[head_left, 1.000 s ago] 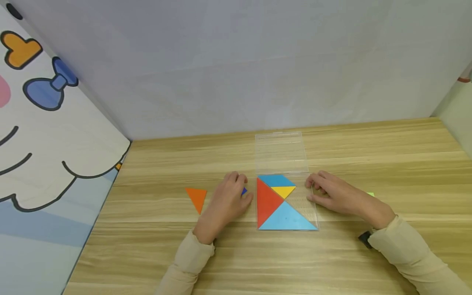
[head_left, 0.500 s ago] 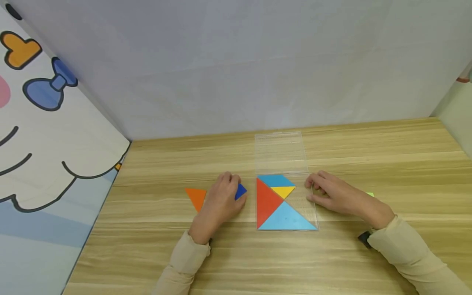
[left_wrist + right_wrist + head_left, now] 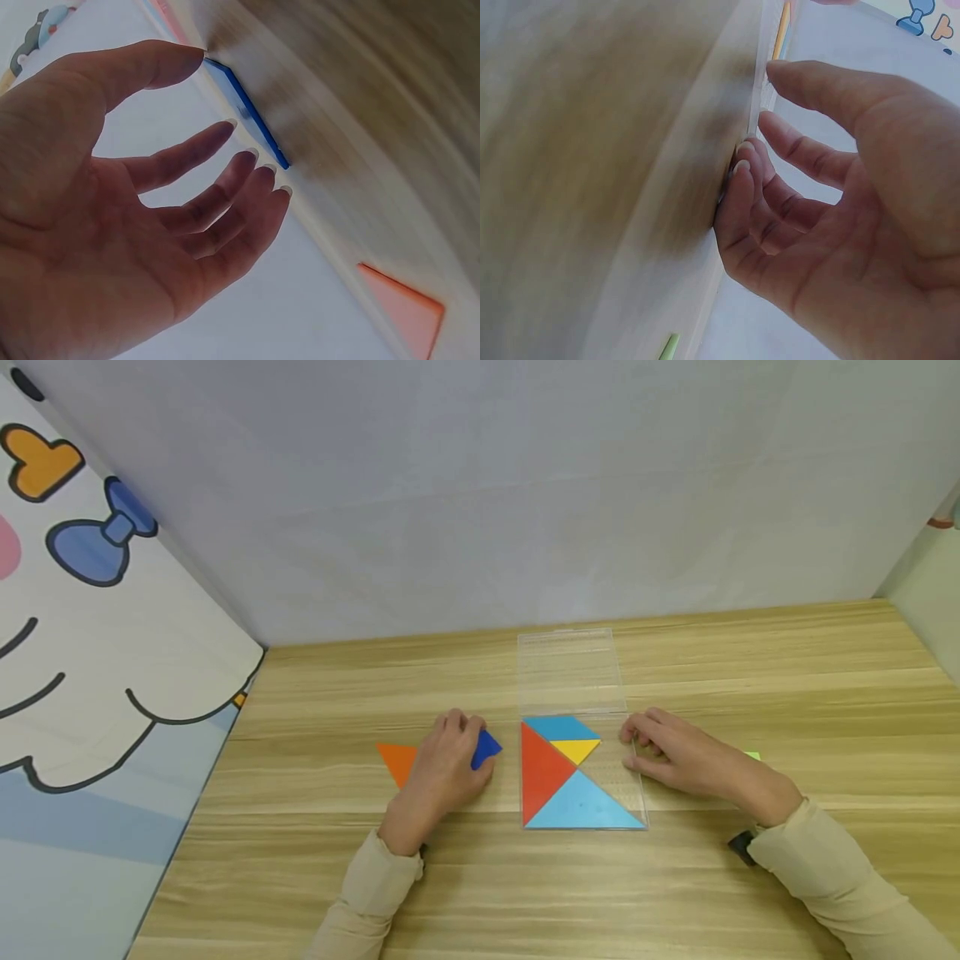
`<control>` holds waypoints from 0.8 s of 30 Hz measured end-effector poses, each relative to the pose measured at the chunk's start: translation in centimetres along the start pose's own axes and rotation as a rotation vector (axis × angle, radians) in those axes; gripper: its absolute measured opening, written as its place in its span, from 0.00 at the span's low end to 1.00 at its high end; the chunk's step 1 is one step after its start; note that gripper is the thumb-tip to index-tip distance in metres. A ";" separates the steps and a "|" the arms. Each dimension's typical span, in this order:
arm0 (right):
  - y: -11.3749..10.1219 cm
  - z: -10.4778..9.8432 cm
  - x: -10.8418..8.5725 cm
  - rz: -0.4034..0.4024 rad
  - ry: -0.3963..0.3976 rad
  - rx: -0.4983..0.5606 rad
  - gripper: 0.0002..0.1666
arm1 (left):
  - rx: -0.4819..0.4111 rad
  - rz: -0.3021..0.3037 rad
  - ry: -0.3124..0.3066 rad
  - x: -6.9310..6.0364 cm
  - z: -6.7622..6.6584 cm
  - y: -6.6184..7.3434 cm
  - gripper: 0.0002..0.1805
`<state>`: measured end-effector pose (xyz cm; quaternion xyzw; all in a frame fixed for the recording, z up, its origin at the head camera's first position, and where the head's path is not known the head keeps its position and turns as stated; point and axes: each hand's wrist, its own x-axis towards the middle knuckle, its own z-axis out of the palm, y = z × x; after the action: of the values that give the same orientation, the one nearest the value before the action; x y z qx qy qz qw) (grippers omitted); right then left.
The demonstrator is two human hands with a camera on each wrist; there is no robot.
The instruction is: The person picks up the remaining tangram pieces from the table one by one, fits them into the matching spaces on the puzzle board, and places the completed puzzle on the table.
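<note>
My left hand (image 3: 444, 764) hovers by a dark blue tangram piece (image 3: 487, 749), its fingers loosely bent and apart. In the left wrist view, the thumb tip is close to one end of that piece (image 3: 256, 120); contact is unclear. Partly behind this hand lies an orange triangle (image 3: 397, 762). My right hand (image 3: 678, 753) rests its thumb and fingertips at the right edge of a clear plastic tray (image 3: 621, 781). Inside the tray lie a red triangle (image 3: 543, 772), a light blue triangle (image 3: 585, 806), a yellow triangle (image 3: 576, 750) and a mid-blue piece (image 3: 562, 727).
A clear lid (image 3: 572, 672) lies flat behind the tray. Beyond my right wrist a bright green piece (image 3: 753, 755) shows only a corner. The wooden table (image 3: 570, 893) meets a pale curtain (image 3: 525, 502) at its back, and a cartoon-printed panel (image 3: 187, 652) stands at left.
My left hand has shifted left, uncovering more of the dark blue piece and covering part of the orange triangle. The right hand and the tray have stayed in place.
</note>
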<state>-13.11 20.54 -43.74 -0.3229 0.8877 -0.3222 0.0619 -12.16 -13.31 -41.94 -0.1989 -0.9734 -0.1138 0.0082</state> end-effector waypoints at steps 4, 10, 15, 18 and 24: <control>0.0 0.1 0.0 -0.001 0.000 0.000 0.11 | -0.030 0.006 -0.003 -0.1 0.0 -0.1 0.20; 0.0 0.2 0.0 -0.004 0.000 -0.001 0.11 | -0.061 0.010 -0.024 -0.2 0.1 -0.3 0.20; -0.1 0.1 -0.1 -0.003 0.003 0.000 0.11 | -0.076 0.019 -0.030 -0.1 0.2 -0.5 0.20; -0.1 0.1 -0.1 -0.002 0.002 0.002 0.11 | -0.086 0.022 -0.031 -0.1 0.2 -0.5 0.20; 0.0 0.0 0.0 -0.006 0.000 -0.001 0.11 | -0.126 0.005 -0.048 0.1 0.0 -0.5 0.20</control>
<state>-13.12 20.48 -43.75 -0.3256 0.8869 -0.3220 0.0606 -12.46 -13.75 -42.08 -0.2041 -0.9637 -0.1699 -0.0273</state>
